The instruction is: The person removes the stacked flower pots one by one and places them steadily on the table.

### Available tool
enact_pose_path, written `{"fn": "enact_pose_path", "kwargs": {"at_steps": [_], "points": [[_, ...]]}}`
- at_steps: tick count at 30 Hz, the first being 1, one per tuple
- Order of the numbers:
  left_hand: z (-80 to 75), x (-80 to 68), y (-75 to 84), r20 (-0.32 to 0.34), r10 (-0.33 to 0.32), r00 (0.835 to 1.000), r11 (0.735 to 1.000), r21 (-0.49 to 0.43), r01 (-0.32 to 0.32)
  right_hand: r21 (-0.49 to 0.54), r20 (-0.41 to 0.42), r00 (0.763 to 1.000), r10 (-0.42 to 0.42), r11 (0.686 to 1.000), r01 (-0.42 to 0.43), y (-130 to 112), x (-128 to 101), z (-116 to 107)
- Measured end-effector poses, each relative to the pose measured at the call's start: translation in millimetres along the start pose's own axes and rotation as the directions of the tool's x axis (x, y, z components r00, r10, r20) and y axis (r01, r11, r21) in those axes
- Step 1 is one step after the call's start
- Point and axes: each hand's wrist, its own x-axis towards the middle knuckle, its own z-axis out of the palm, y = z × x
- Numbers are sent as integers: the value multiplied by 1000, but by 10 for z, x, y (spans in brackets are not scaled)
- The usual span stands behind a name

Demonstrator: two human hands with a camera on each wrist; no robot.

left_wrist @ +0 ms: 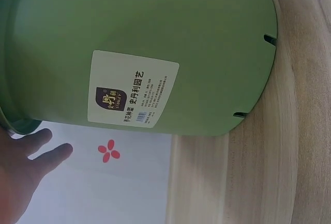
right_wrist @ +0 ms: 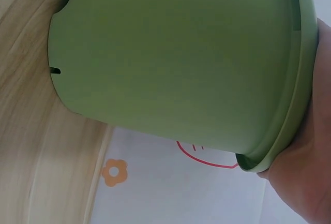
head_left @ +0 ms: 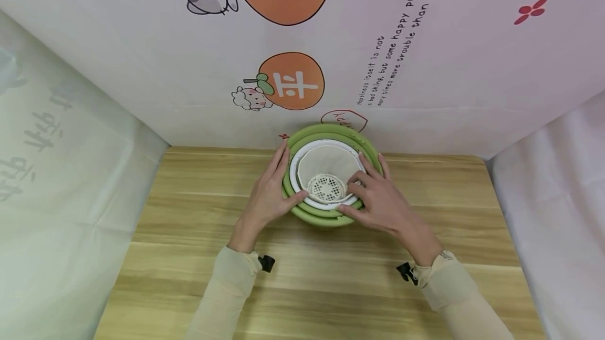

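Note:
A stack of nested flower pots stands upright at the table's back edge. The outer green flower pot (head_left: pixel 321 220) encloses another green one, then a white flower pot (head_left: pixel 294 169) and a cream flower pot (head_left: pixel 326 158) with a perforated base. My left hand (head_left: pixel 268 195) rests along the left rim, fingers straight, thumb near the white rim. From the right, my right hand (head_left: pixel 385 203) grips over the rims, some fingers bent into the cream pot and the thumb at the front of the white rim. The left wrist view shows a printed label (left_wrist: pixel 132 89) on the green side.
Under the stack is a wood-grain table (head_left: pixel 321 287). A white printed cloth (head_left: pixel 425 130) hangs directly behind the pots, with orange fruit drawings and lettering. Pale cloth sides (head_left: pixel 80 182) flank the table left and right. Notches cut the green pot's bottom edge.

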Motion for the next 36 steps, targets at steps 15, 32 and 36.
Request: {"fn": "enact_pose_path", "kwargs": {"at_steps": [15, 32, 36], "points": [[16, -14, 1, -9, -12, 1000, 1000, -4, 12, 166, -251, 968, 19, 986, 24, -32, 12, 54], [42, -11, -18, -32, 6, 999, 1000, -15, -6, 292, -319, 944, 90, 956, 7, -79, 72, 26], [38, -9, -16, -43, -1, 999, 999, -36, -1, 388, -376, 918, 126, 921, 33, -87, 72, 27]]}}
